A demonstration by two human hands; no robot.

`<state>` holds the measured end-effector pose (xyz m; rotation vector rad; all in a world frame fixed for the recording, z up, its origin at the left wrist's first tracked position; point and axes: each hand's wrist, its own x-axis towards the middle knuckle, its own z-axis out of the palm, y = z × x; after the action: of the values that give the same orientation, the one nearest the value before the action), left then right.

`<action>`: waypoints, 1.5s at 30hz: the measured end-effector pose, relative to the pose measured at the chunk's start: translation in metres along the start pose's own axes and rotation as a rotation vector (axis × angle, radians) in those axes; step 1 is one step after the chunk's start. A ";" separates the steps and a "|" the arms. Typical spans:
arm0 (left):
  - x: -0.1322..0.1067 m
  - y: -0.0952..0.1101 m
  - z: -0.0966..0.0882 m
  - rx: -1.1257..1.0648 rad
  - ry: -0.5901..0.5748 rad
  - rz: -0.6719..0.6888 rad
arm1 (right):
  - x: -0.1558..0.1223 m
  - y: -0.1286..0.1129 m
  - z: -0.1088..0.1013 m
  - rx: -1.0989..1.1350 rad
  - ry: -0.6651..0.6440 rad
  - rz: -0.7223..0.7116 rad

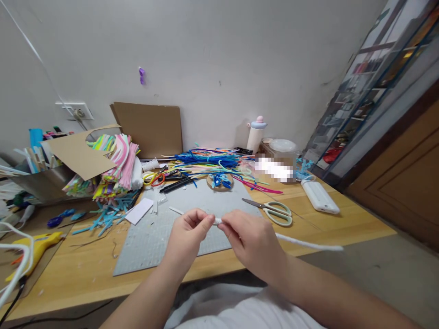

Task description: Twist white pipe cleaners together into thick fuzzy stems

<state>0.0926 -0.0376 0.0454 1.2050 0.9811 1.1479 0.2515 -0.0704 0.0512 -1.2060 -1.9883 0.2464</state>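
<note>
Over the front of the grey cutting mat [137, 249], both hands pinch a white pipe cleaner [310, 243]. A short coiled bit of it shows between the fingertips. My left hand [190, 233] is closed, thumb against forefinger, on the left side of this bit; a thin white stick [176, 210] pokes out behind that hand. My right hand [252, 242] grips the right side, and the long fuzzy tail runs out past it to the right. Scissors with pale green handles [278, 213] lie just beyond my right hand. The fingers hide most of the coiled part.
A wooden disc with blue pieces [219, 182] sits at the mat's back edge. Behind it are loose coloured pipe cleaners [206, 160]. Bundled pipe cleaners [120, 169] and a yellow glue gun [37, 249] are left; a white power bank [319, 196] and bottle [256, 136] are right.
</note>
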 end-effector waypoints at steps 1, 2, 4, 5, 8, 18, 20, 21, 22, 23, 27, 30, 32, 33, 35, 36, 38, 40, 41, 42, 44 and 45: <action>0.000 -0.002 0.001 -0.022 -0.021 -0.005 | -0.002 -0.001 0.001 -0.032 0.030 -0.031; -0.001 -0.003 0.001 -0.039 -0.049 -0.002 | -0.003 -0.001 0.000 -0.022 0.040 -0.036; -0.002 -0.003 -0.001 -0.053 -0.113 0.032 | -0.003 -0.001 -0.002 0.067 0.019 0.008; -0.003 -0.002 -0.002 -0.054 -0.137 0.060 | -0.002 -0.002 -0.004 0.125 -0.005 0.043; -0.004 0.002 -0.004 -0.052 -0.163 0.152 | 0.002 -0.005 -0.012 0.324 -0.109 0.167; -0.002 0.009 -0.009 0.027 -0.292 0.302 | 0.011 0.005 -0.014 1.236 -0.578 0.664; -0.002 0.008 -0.011 0.055 -0.326 0.352 | 0.012 0.012 -0.014 1.333 -0.712 0.724; -0.003 0.008 -0.011 0.070 -0.345 0.367 | 0.012 0.014 -0.014 1.357 -0.784 0.743; -0.003 0.007 -0.012 0.087 -0.356 0.373 | 0.012 0.016 -0.014 1.361 -0.839 0.750; -0.003 0.005 -0.012 0.103 -0.352 0.370 | 0.011 0.016 -0.014 1.335 -0.860 0.739; -0.004 -0.003 -0.005 0.108 -0.175 0.262 | 0.004 0.009 -0.008 0.847 -0.492 0.464; -0.004 -0.008 0.001 0.072 -0.044 0.173 | -0.004 0.004 -0.001 0.243 -0.105 0.101; -0.005 -0.008 0.003 0.093 -0.041 0.177 | -0.008 0.005 0.002 -0.009 0.023 -0.065; -0.006 -0.007 0.003 0.122 -0.058 0.196 | -0.010 0.006 0.002 -0.073 0.061 -0.111; -0.008 -0.003 0.001 0.211 -0.088 0.240 | -0.011 0.008 0.003 -0.129 0.111 -0.157; -0.010 -0.002 0.000 0.262 -0.095 0.261 | -0.012 0.009 0.003 -0.142 0.126 -0.172; -0.013 0.002 -0.002 0.349 -0.098 0.299 | -0.012 0.009 0.002 -0.164 0.138 -0.204; -0.016 0.005 -0.003 0.404 -0.106 0.331 | -0.013 0.009 0.002 -0.178 0.129 -0.227; -0.017 0.006 -0.003 0.420 -0.110 0.344 | -0.013 0.009 0.002 -0.182 0.124 -0.234; -0.018 0.007 -0.004 0.429 -0.113 0.353 | -0.014 0.008 0.001 -0.185 0.121 -0.239; -0.019 0.010 -0.005 0.438 -0.120 0.360 | -0.015 0.008 0.000 -0.186 0.117 -0.244; -0.020 0.011 -0.005 0.436 -0.129 0.358 | -0.015 0.007 0.000 -0.182 0.117 -0.245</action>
<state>0.0827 -0.0561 0.0554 1.8396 0.9694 1.1426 0.2600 -0.0790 0.0402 -1.0472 -2.0649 -0.1283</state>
